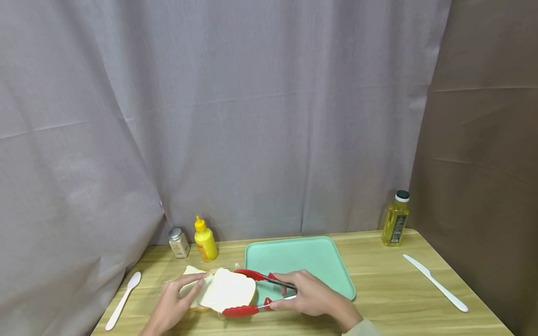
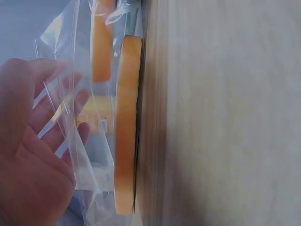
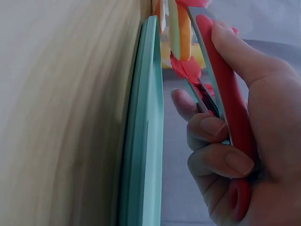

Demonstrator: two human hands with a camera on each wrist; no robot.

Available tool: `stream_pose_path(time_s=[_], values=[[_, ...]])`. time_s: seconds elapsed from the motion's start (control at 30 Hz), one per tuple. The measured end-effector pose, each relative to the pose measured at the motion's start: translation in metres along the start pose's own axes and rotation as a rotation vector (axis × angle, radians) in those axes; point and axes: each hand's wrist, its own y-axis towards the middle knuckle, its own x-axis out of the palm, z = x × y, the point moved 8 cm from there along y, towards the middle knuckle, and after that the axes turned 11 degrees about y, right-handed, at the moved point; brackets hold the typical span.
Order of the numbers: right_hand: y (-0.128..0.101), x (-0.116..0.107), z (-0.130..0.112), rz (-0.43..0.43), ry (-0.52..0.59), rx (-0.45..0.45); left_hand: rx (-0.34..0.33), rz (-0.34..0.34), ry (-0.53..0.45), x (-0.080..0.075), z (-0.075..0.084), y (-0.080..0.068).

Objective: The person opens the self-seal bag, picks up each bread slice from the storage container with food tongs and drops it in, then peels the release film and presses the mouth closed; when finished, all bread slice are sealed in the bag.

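Bread slices, two: upper slice point(image 1: 231, 290) raised between the red tongs point(image 1: 241, 311) at the left edge of the green tray point(image 1: 296, 256); lower slice point(image 2: 126, 132) on the wooden table point(image 1: 378, 284).
Right hand point(image 1: 308, 294) — curled round the tongs.
Left hand point(image 1: 175, 296) — fingertips by clear film point(image 2: 59, 28); whether pinching, cannot tell.
Room: broad wood between tray and knife point(image 1: 446, 292).
One each: spoon point(image 1: 120, 303), shaker point(image 1: 179, 244), mustard-yellow bottle point(image 1: 206, 244), oil bottle point(image 1: 394, 224).
Grey curtain point(image 1: 273, 116) behind.

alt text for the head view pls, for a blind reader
A person's right hand holds red-tipped tongs around a bread slice; the left hand is over a second slice. A green tray lies beside them, with a spoon, jar and yellow squeeze bottle at left, a bottle of yellow liquid and a knife at right.
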Motion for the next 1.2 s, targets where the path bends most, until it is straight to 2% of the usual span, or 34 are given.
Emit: stream_pose_path(time_s=[0.2,0.4,0.53,0.73,1.2], values=[[0.009,0.008,0.002,-0.008,0.009,0.002,0.008,0.019,-0.016,-0.002,0.002,-0.001],[0.011,0.004,0.007,0.016,-0.026,0.033,0.007,0.027,-0.031,-0.003,0.002,0.0],[0.013,0.006,0.005,-0.002,-0.014,0.01,0.001,0.028,-0.015,-0.003,0.002,0.0],[0.02,0.014,0.004,-0.016,0.047,-0.019,0.037,0.025,-0.018,-0.001,0.004,0.001],[0.032,0.032,-0.006,0.019,0.008,-0.012,0.073,0.036,-0.027,0.0,0.006,0.001]])
